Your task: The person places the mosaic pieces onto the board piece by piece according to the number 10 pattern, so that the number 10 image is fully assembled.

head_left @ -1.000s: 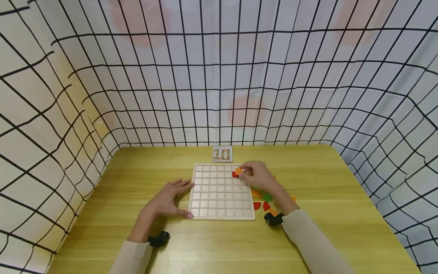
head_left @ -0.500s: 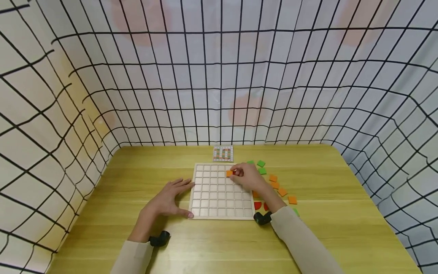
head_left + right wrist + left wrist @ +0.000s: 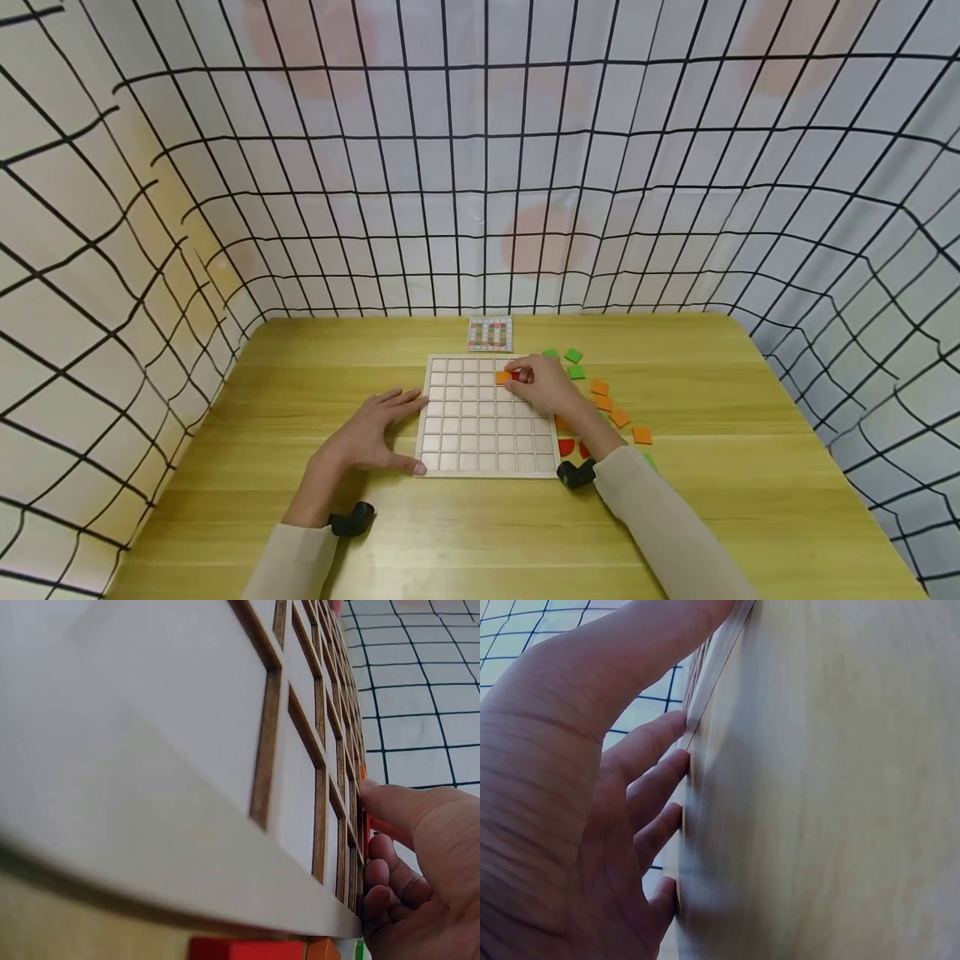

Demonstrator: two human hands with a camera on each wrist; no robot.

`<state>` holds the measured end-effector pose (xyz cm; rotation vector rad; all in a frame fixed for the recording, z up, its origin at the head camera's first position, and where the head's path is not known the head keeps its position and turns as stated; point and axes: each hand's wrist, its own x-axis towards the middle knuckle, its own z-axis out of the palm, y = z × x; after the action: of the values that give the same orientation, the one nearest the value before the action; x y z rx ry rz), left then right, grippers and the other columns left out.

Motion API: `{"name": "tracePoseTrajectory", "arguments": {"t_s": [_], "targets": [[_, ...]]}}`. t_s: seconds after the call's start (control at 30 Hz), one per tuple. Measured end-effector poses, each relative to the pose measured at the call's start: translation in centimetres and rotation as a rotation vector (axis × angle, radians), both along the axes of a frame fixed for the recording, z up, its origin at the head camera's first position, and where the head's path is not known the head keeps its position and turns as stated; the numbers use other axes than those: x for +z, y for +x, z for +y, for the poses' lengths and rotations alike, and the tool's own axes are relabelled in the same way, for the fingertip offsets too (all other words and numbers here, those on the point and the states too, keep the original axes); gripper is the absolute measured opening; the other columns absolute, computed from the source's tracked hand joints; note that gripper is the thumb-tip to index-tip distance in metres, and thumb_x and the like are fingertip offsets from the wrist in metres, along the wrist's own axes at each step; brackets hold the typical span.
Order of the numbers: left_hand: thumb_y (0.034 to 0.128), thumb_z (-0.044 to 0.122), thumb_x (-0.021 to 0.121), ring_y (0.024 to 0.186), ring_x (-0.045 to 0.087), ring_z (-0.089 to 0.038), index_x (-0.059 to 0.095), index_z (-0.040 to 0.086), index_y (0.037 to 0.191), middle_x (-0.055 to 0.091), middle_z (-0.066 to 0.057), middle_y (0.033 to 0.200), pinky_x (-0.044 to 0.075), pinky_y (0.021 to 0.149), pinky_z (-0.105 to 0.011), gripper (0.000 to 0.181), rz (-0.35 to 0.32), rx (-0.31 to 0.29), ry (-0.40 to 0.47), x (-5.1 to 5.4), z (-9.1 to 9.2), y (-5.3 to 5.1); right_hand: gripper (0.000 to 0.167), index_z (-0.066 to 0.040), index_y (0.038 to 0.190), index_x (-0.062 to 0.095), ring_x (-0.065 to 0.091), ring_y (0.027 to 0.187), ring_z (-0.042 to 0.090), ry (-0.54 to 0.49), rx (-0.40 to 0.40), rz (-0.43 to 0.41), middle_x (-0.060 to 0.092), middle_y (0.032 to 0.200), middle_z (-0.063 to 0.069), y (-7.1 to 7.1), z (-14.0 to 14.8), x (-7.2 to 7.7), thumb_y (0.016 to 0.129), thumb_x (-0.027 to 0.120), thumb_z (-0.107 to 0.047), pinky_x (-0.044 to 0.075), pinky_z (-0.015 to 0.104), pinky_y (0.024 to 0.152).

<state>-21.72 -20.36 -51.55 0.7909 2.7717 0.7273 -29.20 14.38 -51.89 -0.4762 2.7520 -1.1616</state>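
A pale wooden board [image 3: 480, 433] with a grid of square recesses lies on the table. My right hand [image 3: 551, 387] is over its upper right part, thumb and forefinger pinching an orange square tile [image 3: 502, 378] at a recess in the second row. Beside that tile, partly covered by the fingers, is a red piece [image 3: 515, 376]. In the right wrist view the thumb and fingers [image 3: 397, 802] meet the board's far side, with only a sliver of orange showing. My left hand [image 3: 371, 433] has its fingers spread, fingertips and thumb touching the board's left edge.
Green tiles [image 3: 575, 372], orange tiles [image 3: 619, 418] and red rounded pieces [image 3: 566, 447] lie to the right of the board, some hidden under the right forearm. Behind the board lies a small card [image 3: 491, 334] with a coloured grid pattern. A grid-patterned curtain [image 3: 480, 167] surrounds the table [image 3: 450, 542].
My right hand has moved left across the board with the orange tile, uncovering the loose tiles. Over the last half second it has stayed nearly still. The left hand keeps its place.
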Motion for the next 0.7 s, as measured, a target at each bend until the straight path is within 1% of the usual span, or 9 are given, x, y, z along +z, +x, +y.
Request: {"name": "tracePoseTrajectory", "arguments": {"t_s": [0.23, 0.37, 0.47, 0.57, 0.7], "targets": [[0.0678, 0.07, 0.085, 0.157, 0.024, -0.04, 0.043, 0.022, 0.158, 0.035, -0.005, 0.168, 0.016, 0.124, -0.07, 0.11, -0.004, -0.005, -0.002, 0.0, 0.0, -0.1, 0.034, -0.011, 0.127, 0.072, 0.051, 0.074, 0.016, -0.012, 0.011, -0.013, 0.061, 0.087, 0.001, 0.0, 0.2, -0.1, 0.095, 0.076, -0.023, 0.046, 0.027, 0.067], [0.0676, 0.069, 0.085, 0.157, 0.024, -0.04, 0.044, 0.022, 0.158, 0.035, -0.005, 0.168, 0.015, 0.124, -0.07, 0.11, -0.002, -0.005, 0.003, 0.0, 0.0, -0.1, 0.035, -0.011, 0.127, 0.072, 0.052, 0.077, 0.017, -0.025, 0.014, -0.009, 0.062, 0.09, 0.002, 0.2, 0.3, 0.0, 0.095, 0.076, -0.023, 0.047, 0.028, 0.07], [0.0673, 0.069, 0.086, 0.157, 0.024, -0.04, 0.044, 0.022, 0.158, 0.036, -0.005, 0.168, 0.015, 0.124, -0.07, 0.11, -0.003, -0.005, 0.008, 0.0, 0.0, -0.1, 0.035, -0.009, 0.127, 0.072, 0.054, 0.08, 0.019, -0.051, 0.015, -0.007, 0.062, 0.092, 0.003, 0.4, 0.7, 0.3, 0.095, 0.076, -0.021, 0.048, 0.03, 0.074], [0.0673, 0.069, 0.086, 0.157, 0.025, -0.041, 0.044, 0.021, 0.158, 0.036, -0.005, 0.167, 0.016, 0.124, -0.07, 0.11, 0.0, -0.006, 0.007, -0.1, 0.0, -0.1, 0.034, -0.006, 0.127, 0.071, 0.055, 0.081, 0.019, -0.086, 0.01, 0.009, 0.063, 0.092, 0.004, 0.6, 1.3, 0.6, 0.095, 0.074, -0.018, 0.049, 0.03, 0.075], [0.0674, 0.068, 0.086, 0.156, 0.025, -0.041, 0.045, 0.021, 0.158, 0.037, -0.006, 0.167, 0.016, 0.124, -0.071, 0.11, 0.002, -0.006, 0.01, 0.0, 0.0, -0.1, 0.031, -0.003, 0.123, 0.073, 0.054, 0.078, 0.018, -0.099, -0.018, 0.05, 0.063, 0.091, 0.004, 0.8, 2.5, 0.7, 0.095, 0.073, -0.016, 0.048, 0.027, 0.071]]}}
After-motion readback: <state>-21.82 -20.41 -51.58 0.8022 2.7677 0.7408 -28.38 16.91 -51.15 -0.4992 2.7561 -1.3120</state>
